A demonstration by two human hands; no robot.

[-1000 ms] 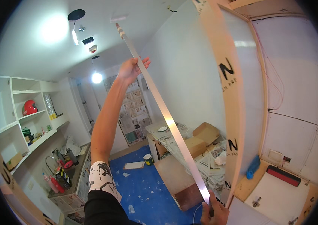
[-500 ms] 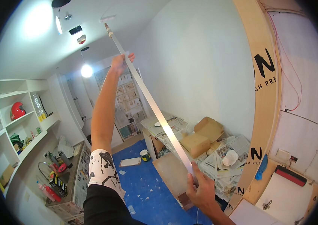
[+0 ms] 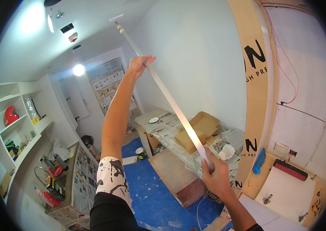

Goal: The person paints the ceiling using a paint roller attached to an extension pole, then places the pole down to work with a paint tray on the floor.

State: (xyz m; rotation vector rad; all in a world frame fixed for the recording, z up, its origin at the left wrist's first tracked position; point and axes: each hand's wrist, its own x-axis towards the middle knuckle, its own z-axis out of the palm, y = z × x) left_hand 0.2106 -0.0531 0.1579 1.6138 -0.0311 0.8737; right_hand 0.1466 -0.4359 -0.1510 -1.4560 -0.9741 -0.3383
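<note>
Ceiling [image 3: 90, 34]: work looks mid-job, can't tell coated from bare, so remainder unclear. Blue floor sheet [image 3: 142, 190] is down, so floor protection looks done. Pole [image 3: 167, 95] slants up to the ceiling across both hands. Right hand [image 3: 217, 175] wraps its lower end; left hand [image 3: 137, 66] props it higher, fingers extended, not closed. Pale roller-like head [image 3: 116, 17] is at the ceiling, contact unclear

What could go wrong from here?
The left hand has fingers extended rather than wrapped around the pole, so it might slip. A leftward swing could hit the lit bulb. Any drips from the raised head could reach the cardboard box.
</note>
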